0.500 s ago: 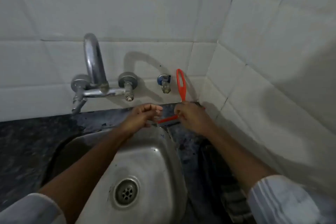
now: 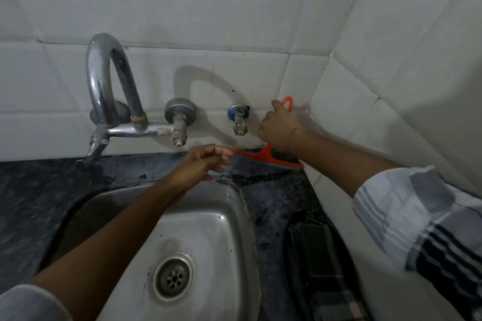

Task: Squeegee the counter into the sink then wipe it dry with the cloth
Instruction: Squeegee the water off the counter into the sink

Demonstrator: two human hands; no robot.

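Observation:
My right hand (image 2: 280, 126) grips the handle of the orange squeegee (image 2: 263, 155), whose loop end sticks up by the wall tiles. Its blade lies along the wet dark counter (image 2: 271, 190) in the back right corner, just under the wall. My left hand (image 2: 200, 164) hovers over the back rim of the steel sink (image 2: 224, 229), fingers loosely curled. Its fingertips are at the blade's left end, and I cannot tell whether they touch it. A dark checked cloth (image 2: 317, 255) lies on the counter to the right of the sink.
A curved steel tap (image 2: 109, 91) with its valve (image 2: 180, 117) stands on the tiled back wall, and a small blue-capped tap (image 2: 238, 118) sits just left of my right hand. The tiled side wall (image 2: 391, 86) closes in on the right. The sink drain (image 2: 173, 277) is near the front.
My right hand has pushed the squeegee back and to the right, into the wall corner, and the blade now lies flatter on the counter. My left hand stays near the blade's left end.

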